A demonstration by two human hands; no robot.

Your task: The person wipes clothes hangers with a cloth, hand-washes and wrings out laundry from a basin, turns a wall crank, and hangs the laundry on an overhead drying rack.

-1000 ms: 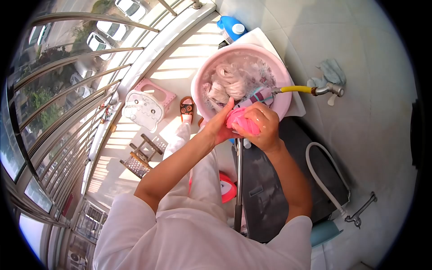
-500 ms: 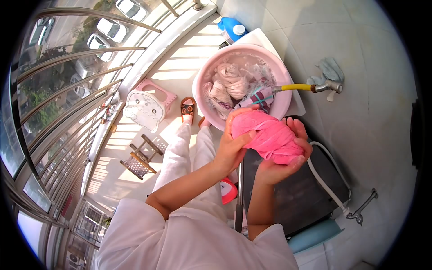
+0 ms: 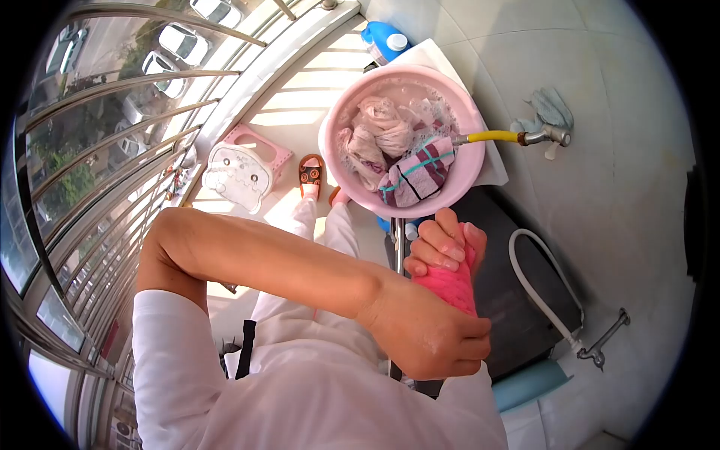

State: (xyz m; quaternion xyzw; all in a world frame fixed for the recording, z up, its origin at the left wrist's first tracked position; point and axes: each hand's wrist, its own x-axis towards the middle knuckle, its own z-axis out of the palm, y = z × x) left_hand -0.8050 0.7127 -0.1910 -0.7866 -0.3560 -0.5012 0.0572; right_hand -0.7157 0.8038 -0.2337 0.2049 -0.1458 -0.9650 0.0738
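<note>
A pink cloth point(image 3: 448, 289), twisted tight, is held between my two hands over the dark surface. My left hand point(image 3: 427, 334) is wrapped round its lower end, the left forearm crossing in front of my body. Around the upper end, the fingers of my right hand point(image 3: 442, 244) are closed; the right forearm is mostly hidden. Just beyond stands a pink basin point(image 3: 471, 165) of sudsy water. In it lie pale pink wet laundry point(image 3: 382, 124) and a plaid cloth point(image 3: 420, 176) with turquoise stripes.
A yellow hose point(image 3: 491, 136) runs from the wall tap point(image 3: 555, 136) to the basin. Grey cloths hang by the tap. A blue bottle point(image 3: 386, 43) stands behind the basin. To the left are a pink-and-white stool point(image 3: 240, 176) and metal railings. A white hose point(image 3: 540, 300) leads to another tap.
The bundled pink cloth is now twisted into a narrow roll. My left hand has swung across and down to its lower end; my right hand now grips the upper end.
</note>
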